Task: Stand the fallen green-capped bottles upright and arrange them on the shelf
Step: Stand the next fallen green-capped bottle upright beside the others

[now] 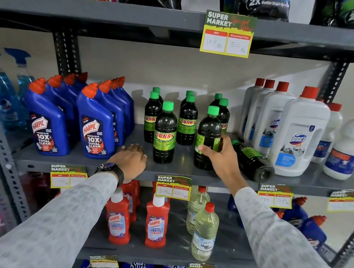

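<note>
While right hand [218,154] fingers clasp one: eight upright bottles [165,132], one fallen bottle [252,158], left hand [131,158] flat.

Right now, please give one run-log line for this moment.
right hand: gripping upright front bottle | left hand: flat on shelf | fallen bottle: lying, untouched

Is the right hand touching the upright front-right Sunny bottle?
Touching. The head view shows the right hand wrapped around the front-right bottle, thumb across its label and fingers behind it.
</note>
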{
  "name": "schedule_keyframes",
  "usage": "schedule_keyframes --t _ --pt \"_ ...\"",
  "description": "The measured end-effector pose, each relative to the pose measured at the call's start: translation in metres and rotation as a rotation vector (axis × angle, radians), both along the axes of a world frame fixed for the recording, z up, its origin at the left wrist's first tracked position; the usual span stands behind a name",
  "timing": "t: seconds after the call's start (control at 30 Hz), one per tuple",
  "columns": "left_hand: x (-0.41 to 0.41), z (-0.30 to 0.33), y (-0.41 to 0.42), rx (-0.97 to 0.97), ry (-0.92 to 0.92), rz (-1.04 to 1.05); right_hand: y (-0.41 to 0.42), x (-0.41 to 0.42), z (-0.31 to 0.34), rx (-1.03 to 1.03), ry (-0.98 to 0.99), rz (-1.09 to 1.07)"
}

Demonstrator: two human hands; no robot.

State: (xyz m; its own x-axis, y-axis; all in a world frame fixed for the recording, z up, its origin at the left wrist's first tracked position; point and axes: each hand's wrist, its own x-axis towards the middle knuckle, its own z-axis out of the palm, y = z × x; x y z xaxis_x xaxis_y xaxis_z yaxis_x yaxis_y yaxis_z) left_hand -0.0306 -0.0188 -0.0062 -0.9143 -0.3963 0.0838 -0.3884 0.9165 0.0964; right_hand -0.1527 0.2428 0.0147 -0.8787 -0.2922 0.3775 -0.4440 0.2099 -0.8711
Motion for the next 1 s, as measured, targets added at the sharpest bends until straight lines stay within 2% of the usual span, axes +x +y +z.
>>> schedule_keyframes --t 0.13,0.4,0.63,0.87,1.0 --pt "-0.001 0.000 0.000 0.002 -0.007 -0.004 0.002 -0.015 -0.009 -0.028 -0.082 0.123" --pt "-0.001 -0.003 -0.003 0.014 0.002 -0.003 -0.003 -0.003 -0.013 -0.052 -0.002 0.002" --pt "-0.006 -0.006 -0.005 -0.015 0.005 0.012 0.005 -0.014 -0.015 -0.055 -0.055 0.157" --pt "-0.004 -0.005 -0.004 -0.016 0.003 0.005 -0.004 -0.007 -0.017 -0.061 0.020 0.020" --pt "-0.002 -0.004 -0.005 -0.033 -0.008 0.003 -0.003 -0.007 -0.017 -0.047 0.033 0.075"
